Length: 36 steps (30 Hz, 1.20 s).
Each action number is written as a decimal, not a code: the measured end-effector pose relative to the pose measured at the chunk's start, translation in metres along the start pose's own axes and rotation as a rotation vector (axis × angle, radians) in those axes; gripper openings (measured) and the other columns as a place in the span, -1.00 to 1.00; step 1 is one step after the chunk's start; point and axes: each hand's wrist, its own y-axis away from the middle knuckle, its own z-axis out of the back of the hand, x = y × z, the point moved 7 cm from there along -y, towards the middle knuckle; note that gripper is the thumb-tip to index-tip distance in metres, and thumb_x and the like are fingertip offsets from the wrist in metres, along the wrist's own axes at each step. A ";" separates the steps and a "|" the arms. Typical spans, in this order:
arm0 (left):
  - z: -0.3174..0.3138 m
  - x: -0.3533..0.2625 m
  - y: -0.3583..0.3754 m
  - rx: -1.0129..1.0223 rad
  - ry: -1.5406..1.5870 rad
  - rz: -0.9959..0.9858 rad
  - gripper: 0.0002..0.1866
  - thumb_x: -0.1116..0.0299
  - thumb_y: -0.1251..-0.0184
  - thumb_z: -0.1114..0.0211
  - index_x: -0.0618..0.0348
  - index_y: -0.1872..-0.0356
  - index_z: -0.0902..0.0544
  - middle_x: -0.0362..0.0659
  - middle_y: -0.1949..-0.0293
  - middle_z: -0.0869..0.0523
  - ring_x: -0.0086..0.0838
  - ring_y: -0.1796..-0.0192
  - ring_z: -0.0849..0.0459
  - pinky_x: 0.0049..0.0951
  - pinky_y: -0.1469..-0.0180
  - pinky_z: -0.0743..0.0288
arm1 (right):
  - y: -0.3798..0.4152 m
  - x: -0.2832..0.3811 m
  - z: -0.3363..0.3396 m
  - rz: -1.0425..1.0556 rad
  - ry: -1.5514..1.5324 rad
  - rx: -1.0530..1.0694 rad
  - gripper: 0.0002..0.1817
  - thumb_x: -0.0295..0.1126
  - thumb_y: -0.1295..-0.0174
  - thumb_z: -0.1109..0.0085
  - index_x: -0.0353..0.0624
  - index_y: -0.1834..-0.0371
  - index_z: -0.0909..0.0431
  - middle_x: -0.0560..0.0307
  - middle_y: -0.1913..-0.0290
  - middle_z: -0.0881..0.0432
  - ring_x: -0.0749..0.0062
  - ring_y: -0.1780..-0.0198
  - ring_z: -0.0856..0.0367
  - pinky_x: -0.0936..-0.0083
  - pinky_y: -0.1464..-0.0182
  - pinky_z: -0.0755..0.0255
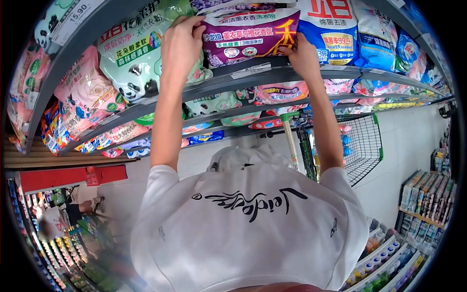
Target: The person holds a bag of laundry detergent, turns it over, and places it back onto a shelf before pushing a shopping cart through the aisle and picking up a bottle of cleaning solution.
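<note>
Both arms were raised to the top shelf. A purple detergent bag was held there, lower edge resting on the shelf lip, between a pale green panda-print bag on one side and a blue-and-white bag on the other.

The left hand was clamped on the purple bag's left edge, fingers curled over the upper corner, thumb side against the green bag. The right hand was pressed to the bag's lower right corner, fingers partly closed on it; how far they wrapped behind could not be told.

Price strips were seen along the shelf front just below the bag. More soft packs were stacked on the lower shelves. A wire shopping cart with green trim was parked below, near the right arm. A white printed T-shirt filled the lower frame. Another person was visible far down the aisle at lower left, well apart.
</note>
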 end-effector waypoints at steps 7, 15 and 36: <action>-0.009 0.009 -0.008 0.094 -0.155 -0.013 -0.76 0.42 -0.19 -0.30 0.03 0.10 -0.73 -0.19 0.17 -0.67 -0.23 0.02 -0.61 -0.23 0.07 -0.51 | 0.010 0.013 0.031 0.088 0.162 -0.037 -0.69 -0.37 -0.18 -0.25 -0.35 0.09 -0.54 -0.16 0.27 -0.69 0.03 0.24 -0.70 0.31 0.19 -0.57; -0.007 0.008 -0.020 0.164 -0.273 -0.080 -0.74 0.41 -0.18 -0.21 0.02 0.12 -0.72 -0.17 0.24 -0.65 -0.22 0.08 -0.63 -0.18 0.11 -0.54 | -0.062 -0.003 0.069 0.367 0.069 -0.143 -0.79 -0.41 -0.18 -0.21 -0.15 0.12 -0.66 -0.01 0.28 -0.72 0.14 0.25 -0.70 0.37 0.16 -0.57; -0.071 -0.057 -0.017 0.164 -0.323 -0.508 -0.45 -0.04 -0.35 -0.12 0.29 -0.07 -0.52 0.04 -0.01 -0.59 -0.12 -0.09 -0.58 -0.20 -0.09 -0.47 | -0.032 0.083 0.008 0.895 0.365 -0.231 -0.41 0.13 -0.22 -0.11 -0.30 0.14 -0.58 -0.07 0.14 -0.62 0.12 0.13 -0.63 0.31 0.05 -0.51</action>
